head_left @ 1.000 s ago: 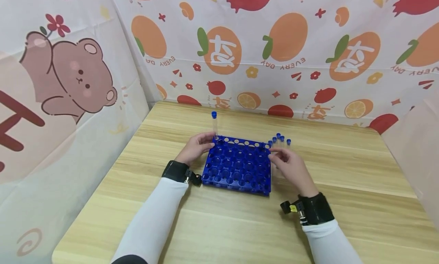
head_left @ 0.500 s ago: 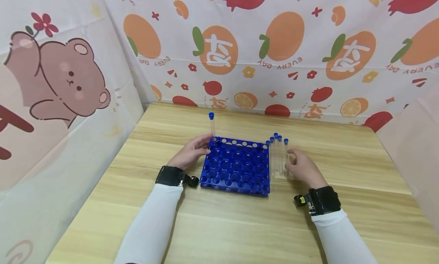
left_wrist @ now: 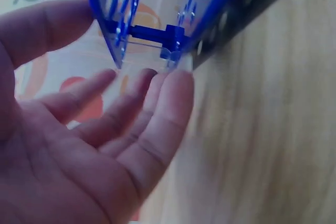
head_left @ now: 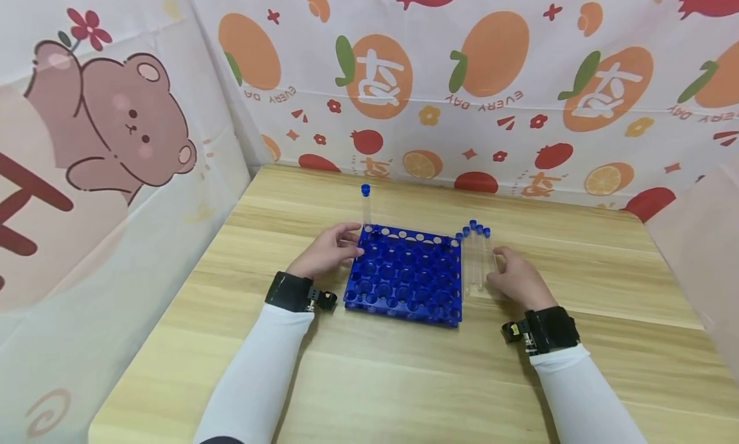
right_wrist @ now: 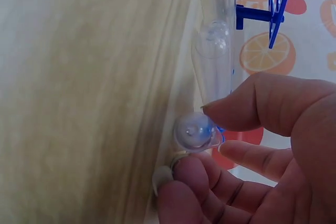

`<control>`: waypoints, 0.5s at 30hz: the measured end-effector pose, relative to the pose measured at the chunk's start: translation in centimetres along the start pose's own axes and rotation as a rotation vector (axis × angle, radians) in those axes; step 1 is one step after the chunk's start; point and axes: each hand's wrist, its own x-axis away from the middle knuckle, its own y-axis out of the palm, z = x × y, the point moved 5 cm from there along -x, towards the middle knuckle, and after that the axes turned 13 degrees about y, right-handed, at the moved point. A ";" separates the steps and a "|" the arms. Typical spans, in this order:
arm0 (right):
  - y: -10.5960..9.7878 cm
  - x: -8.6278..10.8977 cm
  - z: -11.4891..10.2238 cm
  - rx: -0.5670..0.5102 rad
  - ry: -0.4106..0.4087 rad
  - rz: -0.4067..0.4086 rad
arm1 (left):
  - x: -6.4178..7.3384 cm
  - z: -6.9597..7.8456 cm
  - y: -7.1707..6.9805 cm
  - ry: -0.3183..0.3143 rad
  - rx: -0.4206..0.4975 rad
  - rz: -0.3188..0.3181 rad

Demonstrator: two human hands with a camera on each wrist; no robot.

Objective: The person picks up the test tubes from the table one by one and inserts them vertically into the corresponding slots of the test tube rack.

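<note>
A blue test tube rack (head_left: pixel 404 274) with rows of round holes stands on the table. My left hand (head_left: pixel 326 251) touches its left end; in the left wrist view the thumb (left_wrist: pixel 68 19) meets one blue plate and a fingertip is near the other. One clear blue-capped test tube (head_left: pixel 366 206) stands upright at the rack's far left corner. Several similar tubes (head_left: pixel 473 258) lie beside the rack's right end. Over there, my right hand (head_left: pixel 519 280) pinches the outermost test tube (right_wrist: pixel 194 129) between thumb and fingers, near its rounded bottom.
The wooden table (head_left: pixel 381 380) carries the rack and tubes. A fruit-print cloth (head_left: pixel 433 78) hangs behind it, and a bear-print cloth (head_left: pixel 115 129) hangs on the left. The other tubes lie close against the rack's right side.
My right hand has moved away from the rack's right edge, to the right, and taken the outermost tube. My left hand stays at the rack's left end. The head view has shifted slightly.
</note>
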 end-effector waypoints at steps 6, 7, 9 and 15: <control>-0.2 -0.2 -0.2 -0.016 -0.008 -0.010 | 1.6 0.0 0.3 -0.151 0.082 0.025; -0.3 -0.2 -0.2 -0.023 -0.007 -0.013 | 1.9 -0.1 0.4 -0.170 0.106 0.029; -0.3 -0.3 -0.2 -0.040 0.001 -0.024 | 2.5 -0.1 0.6 -0.193 0.154 0.034; -0.2 -0.3 0.0 -0.085 0.026 -0.058 | 4.1 -0.2 1.6 -0.226 0.256 0.036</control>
